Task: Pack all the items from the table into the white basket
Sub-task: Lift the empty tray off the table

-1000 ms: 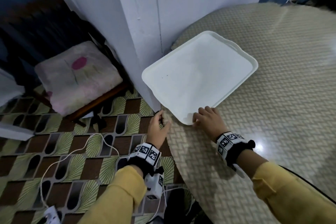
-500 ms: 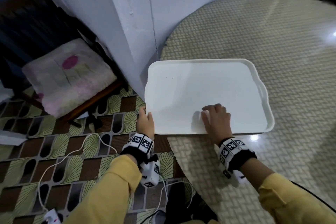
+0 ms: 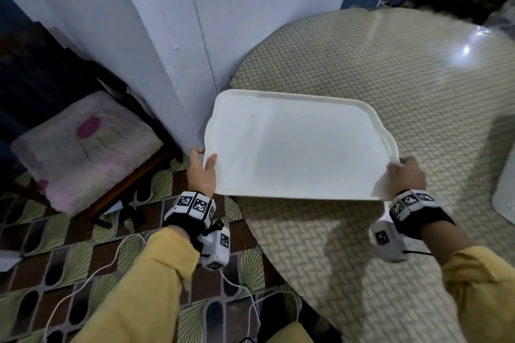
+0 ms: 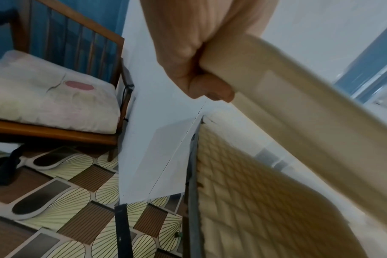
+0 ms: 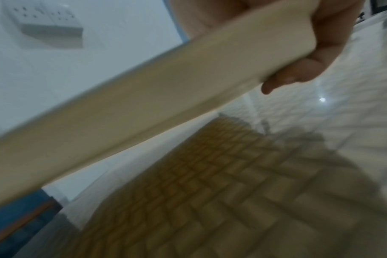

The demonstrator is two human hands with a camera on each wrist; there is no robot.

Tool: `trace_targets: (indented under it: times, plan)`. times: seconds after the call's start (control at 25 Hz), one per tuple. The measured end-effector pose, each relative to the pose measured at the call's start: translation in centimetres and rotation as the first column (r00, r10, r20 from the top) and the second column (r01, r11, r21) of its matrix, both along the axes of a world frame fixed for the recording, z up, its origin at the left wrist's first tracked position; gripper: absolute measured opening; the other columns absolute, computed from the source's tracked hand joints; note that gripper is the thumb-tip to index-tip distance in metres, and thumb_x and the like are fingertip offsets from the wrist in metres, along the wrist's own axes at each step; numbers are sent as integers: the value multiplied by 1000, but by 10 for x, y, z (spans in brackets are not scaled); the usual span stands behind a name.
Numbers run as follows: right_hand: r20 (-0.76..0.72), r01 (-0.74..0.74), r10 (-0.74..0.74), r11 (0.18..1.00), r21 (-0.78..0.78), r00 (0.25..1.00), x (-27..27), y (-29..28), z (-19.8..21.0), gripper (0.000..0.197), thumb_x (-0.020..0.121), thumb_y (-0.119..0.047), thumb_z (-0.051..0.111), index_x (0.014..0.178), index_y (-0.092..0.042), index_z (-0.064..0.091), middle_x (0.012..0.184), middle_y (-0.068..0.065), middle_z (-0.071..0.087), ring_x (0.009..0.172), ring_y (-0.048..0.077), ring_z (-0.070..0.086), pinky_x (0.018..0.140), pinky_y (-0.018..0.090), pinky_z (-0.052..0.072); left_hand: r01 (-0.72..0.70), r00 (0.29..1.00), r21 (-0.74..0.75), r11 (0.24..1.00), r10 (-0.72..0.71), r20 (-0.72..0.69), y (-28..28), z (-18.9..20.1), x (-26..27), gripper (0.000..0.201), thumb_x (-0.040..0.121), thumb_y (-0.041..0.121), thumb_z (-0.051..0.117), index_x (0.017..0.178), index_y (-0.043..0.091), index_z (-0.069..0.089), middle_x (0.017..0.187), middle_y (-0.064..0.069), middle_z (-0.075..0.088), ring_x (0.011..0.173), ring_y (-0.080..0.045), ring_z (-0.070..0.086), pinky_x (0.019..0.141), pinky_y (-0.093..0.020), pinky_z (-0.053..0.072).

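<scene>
Smooth white rectangular tray (image 3: 292,153)

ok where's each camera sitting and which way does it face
Head: on the head, looking down at the tray over the table; both hands and yellow sleeves show.
Left wrist: under the left hand, looking along it at its grip on the tray's edge, chair beyond.
Right wrist: under the right hand, facing its blurred grip.
All three share the tray.
</scene>
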State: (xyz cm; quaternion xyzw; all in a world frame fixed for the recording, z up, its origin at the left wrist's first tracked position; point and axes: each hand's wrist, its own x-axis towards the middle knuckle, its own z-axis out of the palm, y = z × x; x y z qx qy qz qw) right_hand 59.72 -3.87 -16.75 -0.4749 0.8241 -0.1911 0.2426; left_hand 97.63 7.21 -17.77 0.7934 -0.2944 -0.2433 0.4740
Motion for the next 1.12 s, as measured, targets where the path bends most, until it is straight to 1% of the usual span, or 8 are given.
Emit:
trace_targets:
  times: [0.16,0.36,0.44,0.52,0.72,0.84,1.0,1.12]
  plan:
    - [58,37,-22,963,-268,998,-24,21,15,43,84,-28,38,114,0,49,104,34,60,98,46,56,81,46,43,44,999,-52,998,-45,-4,-9,19,-14,26,95,14,55,111,-5,48,103,-24,59,88,-27,53,68,-28,33]
    - [139,155,-94,824,-545,986,-75,44,63,47,81,-28,39,108,7,53,102,33,62,93,42,59,78,42,42,136,987,-111,984,-144,-73,-34,52,-62,12,92,13,55,97,10,44,94,-13,57,92,-35,57,74,-33,39]
    - [163,205,-131,751,-627,978,-105,59,86,37,85,-23,44,105,7,53,99,32,62,89,40,59,76,39,41,125,987,-163,979,-139,-83,-44,75,-95,11,91,10,53,96,9,43,82,-6,54,76,-27,54,65,-24,39]
    - [195,263,-178,699,-665,965,-138,75,105,40,84,-25,44,106,7,53,100,31,62,90,38,58,75,36,37,156,986,-220,963,-166,-29,-48,100,-133,8,91,9,50,96,9,43,74,1,49,64,-15,45,52,-14,36]
    - [220,354,-285,608,-711,933,-223,123,139,28,94,-14,50,108,10,50,105,32,61,96,40,57,75,36,35,273,960,-376,885,-275,49,-51,133,-217,12,94,20,54,94,12,44,87,-9,52,72,-18,47,60,-28,36]
    - [219,396,-351,588,-705,910,-295,163,154,24,95,-10,50,111,8,50,108,30,60,99,39,57,77,34,36,348,935,-418,839,-340,96,-39,146,-293,13,94,20,54,92,13,44,84,-10,53,74,-19,47,66,-30,36]
    - [233,431,-395,548,-717,889,-378,207,166,23,95,-7,49,112,8,50,111,28,59,101,36,56,69,24,29,414,908,-436,799,-398,133,-21,152,-385,12,95,18,54,93,12,45,75,-1,50,66,-17,44,65,-28,33]
    - [238,468,-438,548,-694,867,-438,236,170,22,95,-10,48,112,5,51,113,27,59,104,36,56,77,30,36,446,888,-462,766,-442,125,-10,155,-448,13,94,17,56,91,10,45,75,-4,51,73,-18,46,65,-29,34]
